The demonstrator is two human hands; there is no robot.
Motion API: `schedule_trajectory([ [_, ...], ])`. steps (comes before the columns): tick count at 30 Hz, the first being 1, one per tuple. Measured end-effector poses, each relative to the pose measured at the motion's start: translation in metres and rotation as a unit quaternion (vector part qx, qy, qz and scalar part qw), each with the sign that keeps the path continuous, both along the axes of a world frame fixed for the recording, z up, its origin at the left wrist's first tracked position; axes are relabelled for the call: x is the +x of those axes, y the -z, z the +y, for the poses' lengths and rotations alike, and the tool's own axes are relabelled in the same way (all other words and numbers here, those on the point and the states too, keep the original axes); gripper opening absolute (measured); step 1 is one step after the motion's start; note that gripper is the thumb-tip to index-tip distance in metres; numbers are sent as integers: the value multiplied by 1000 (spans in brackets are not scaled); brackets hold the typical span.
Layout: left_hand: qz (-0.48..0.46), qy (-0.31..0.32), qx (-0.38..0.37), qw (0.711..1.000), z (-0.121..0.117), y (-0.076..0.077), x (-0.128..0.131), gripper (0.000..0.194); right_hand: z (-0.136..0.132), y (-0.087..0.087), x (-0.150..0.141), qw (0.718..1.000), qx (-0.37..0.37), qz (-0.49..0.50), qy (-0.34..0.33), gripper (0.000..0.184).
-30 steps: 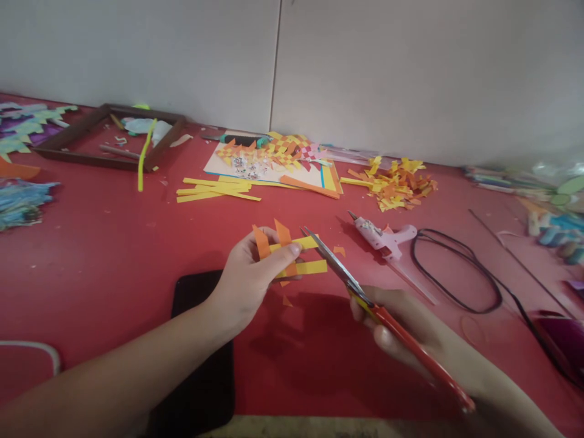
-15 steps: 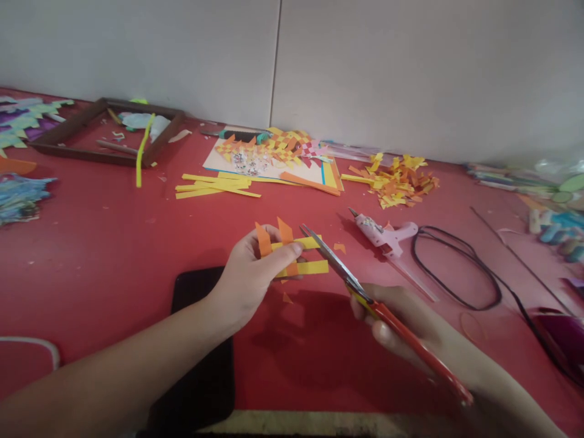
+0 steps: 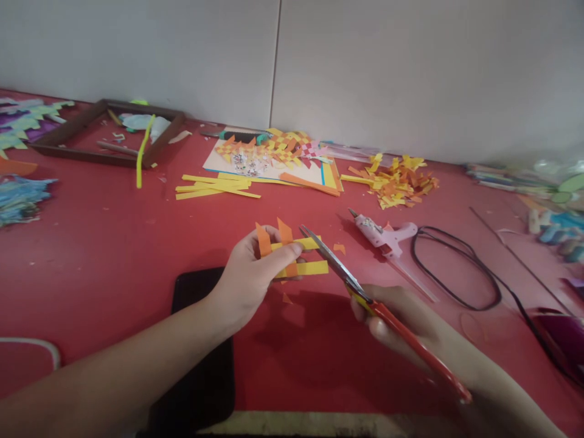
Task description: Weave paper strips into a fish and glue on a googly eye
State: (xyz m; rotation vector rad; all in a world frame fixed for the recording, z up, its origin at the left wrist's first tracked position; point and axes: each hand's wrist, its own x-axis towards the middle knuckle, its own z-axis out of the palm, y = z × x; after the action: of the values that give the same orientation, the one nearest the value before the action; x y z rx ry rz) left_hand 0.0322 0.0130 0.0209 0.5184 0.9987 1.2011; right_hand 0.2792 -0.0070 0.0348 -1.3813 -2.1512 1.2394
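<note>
Between the thumb and fingers of my left hand [image 3: 255,267] is a small woven piece of orange and yellow paper strips [image 3: 312,267]. Two orange ends stick up and two yellow ends point right. My right hand [image 3: 401,316] grips red-handled scissors [image 3: 335,261], their blades slanting up and left. The blades cross at the tip of the upper yellow strip; whether they cut into it I cannot tell. Small orange scraps [image 3: 339,248] lie on the red table near the blades and below the woven piece.
A pink glue gun [image 3: 383,234] with a black cord [image 3: 456,304] lies to the right. Behind are yellow strips [image 3: 214,187], a heap of orange and yellow scraps [image 3: 396,182] and a brown frame [image 3: 86,156]. A black flat object [image 3: 201,377] lies under my left forearm.
Both hands, the woven paper and the scissors have stayed almost in place. The whole view has shifted very slightly.
</note>
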Motion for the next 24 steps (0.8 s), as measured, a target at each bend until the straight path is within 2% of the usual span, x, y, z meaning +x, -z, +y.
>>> schedule_trajectory([
  [5, 3, 0, -8, 1000, 1, -1, 1, 31, 2, 0, -2, 999, -42, 0, -26, 50],
  [15, 8, 2, -13, 1000, 1, -1, 0, 31, 3, 5, 2, 996, -88, 12, -22, 55],
  [20, -2, 3, -6, 1000, 1, -2, -1, 31, 4, 5, 0, 996, -89, 4, -10, 56],
  [24, -17, -19, 9, 1000, 2, -4, -1, 28, 1, -3, -2, 999, -46, 16, -6, 51],
])
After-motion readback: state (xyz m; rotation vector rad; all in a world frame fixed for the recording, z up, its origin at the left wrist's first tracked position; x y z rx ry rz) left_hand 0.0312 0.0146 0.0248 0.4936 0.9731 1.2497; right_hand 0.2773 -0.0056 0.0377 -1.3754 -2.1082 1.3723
